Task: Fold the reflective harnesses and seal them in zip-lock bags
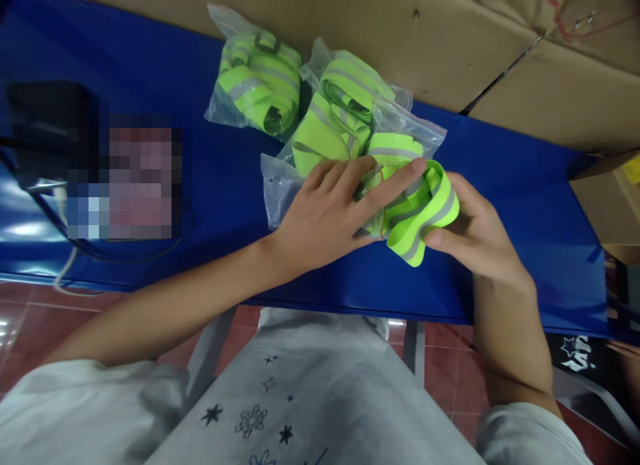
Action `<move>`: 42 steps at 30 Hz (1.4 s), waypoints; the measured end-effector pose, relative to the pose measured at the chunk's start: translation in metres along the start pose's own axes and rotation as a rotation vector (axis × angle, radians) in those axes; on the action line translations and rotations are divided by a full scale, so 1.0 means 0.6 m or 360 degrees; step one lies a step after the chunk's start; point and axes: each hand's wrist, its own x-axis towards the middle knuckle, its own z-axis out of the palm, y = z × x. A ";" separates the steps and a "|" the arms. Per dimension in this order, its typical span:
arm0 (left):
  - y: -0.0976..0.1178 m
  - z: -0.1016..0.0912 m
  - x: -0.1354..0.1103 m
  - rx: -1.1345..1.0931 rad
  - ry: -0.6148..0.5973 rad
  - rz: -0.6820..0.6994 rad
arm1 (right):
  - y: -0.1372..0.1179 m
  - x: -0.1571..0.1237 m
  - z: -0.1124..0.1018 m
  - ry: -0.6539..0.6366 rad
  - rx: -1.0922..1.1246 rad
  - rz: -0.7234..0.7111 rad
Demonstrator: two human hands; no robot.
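A neon-yellow reflective strap with a grey stripe lies folded in loops at the mouth of a clear plastic bag. Around the strap's right side, my right hand is closed, thumb in front and the other fingers partly hidden behind the loops. My left hand grips the bag, its index finger stretched across the top of the strap. Part of the bag is covered by that hand. Just beyond my hands are more bagged straps of the same kind, one bundle at the back and another nearer.
Another bagged strap sits farther left on the blue table. Large cardboard boxes line the back edge. A pixelated item and black cables are at left. A smaller carton stands at right.
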 end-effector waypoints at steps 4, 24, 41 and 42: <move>0.003 0.002 -0.002 -0.0008 -0.0037 0.0030 | -0.004 0.001 0.016 0.0061 -0.0206 -0.0134; 0.002 -0.011 0.003 0.0073 -0.0165 0.0051 | -0.005 -0.007 0.037 0.0030 -0.0657 -0.0393; 0.005 -0.012 0.001 -0.0063 -0.0294 0.0061 | 0.022 -0.023 0.052 0.0047 -0.0794 -0.0739; 0.006 -0.012 0.001 -0.0081 -0.0304 0.0069 | 0.022 -0.024 0.055 0.0081 -0.0665 -0.0693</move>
